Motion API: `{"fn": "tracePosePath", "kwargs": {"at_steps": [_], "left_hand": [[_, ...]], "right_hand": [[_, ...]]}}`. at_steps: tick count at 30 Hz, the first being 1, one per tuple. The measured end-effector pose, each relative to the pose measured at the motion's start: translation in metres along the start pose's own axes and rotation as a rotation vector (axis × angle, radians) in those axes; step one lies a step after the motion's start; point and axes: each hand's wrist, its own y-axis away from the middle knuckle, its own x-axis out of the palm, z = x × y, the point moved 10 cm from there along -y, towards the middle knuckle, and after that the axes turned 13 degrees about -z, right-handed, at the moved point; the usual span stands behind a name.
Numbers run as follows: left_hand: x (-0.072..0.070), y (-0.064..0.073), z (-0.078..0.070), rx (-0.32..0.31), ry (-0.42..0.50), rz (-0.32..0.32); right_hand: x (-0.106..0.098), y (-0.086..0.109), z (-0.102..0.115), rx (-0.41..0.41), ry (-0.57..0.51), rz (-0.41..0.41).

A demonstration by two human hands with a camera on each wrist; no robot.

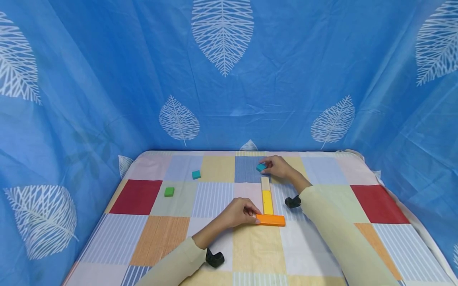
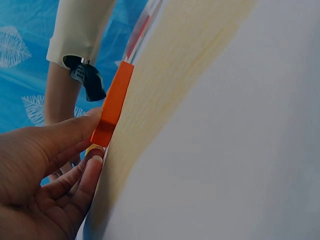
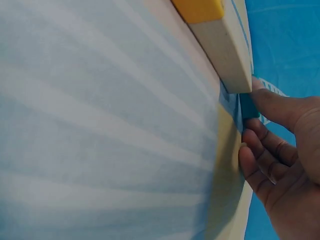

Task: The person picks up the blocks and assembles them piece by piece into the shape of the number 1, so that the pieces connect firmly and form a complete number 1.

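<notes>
My left hand (image 1: pixel 237 212) pinches the left end of a long orange block (image 1: pixel 271 220), which lies crosswise at the near end of a yellow block (image 1: pixel 267 202). The left wrist view shows the thumb against the orange block (image 2: pixel 115 105). Beyond the yellow block, a short cream wooden block (image 1: pixel 265 183) continues the line away from me. At the far side, my right hand (image 1: pixel 277 166) pinches a small teal block (image 1: pixel 261 167) between thumb and fingers. From the right wrist, this teal block (image 3: pixel 250 106) shows right by the far end of the wooden block (image 3: pixel 225 55).
A second teal block (image 1: pixel 196 174) and a green block (image 1: pixel 169 192) lie apart on the left part of the patchwork cloth (image 1: pixel 168 238). Blue leaf-print curtains (image 1: pixel 272 79) hang behind and on both sides. Each wrist carries a small black camera.
</notes>
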Motion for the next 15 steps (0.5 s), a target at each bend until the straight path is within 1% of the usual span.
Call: {"fn": "tracePosePath", "kwargs": {"at_steps": [3, 7, 13, 15], "left_hand": [[0.000, 0.000, 0.001, -0.006, 0.001, -0.002], [0.001, 0.001, 0.002, -0.006, 0.003, 0.001], [0.001, 0.001, 0.002, 0.001, 0.001, 0.002], [0.001, 0.000, 0.002, 0.001, -0.001, -0.002]], "right_hand": [[-0.001, 0.002, -0.004, 0.003, -0.031, -0.017], [-0.002, 0.005, -0.013, 0.023, -0.043, -0.035], [-0.008, 0.011, -0.015, 0.023, -0.056, -0.030], [-0.009, 0.012, -0.016, 0.038, -0.065, -0.022]]}}
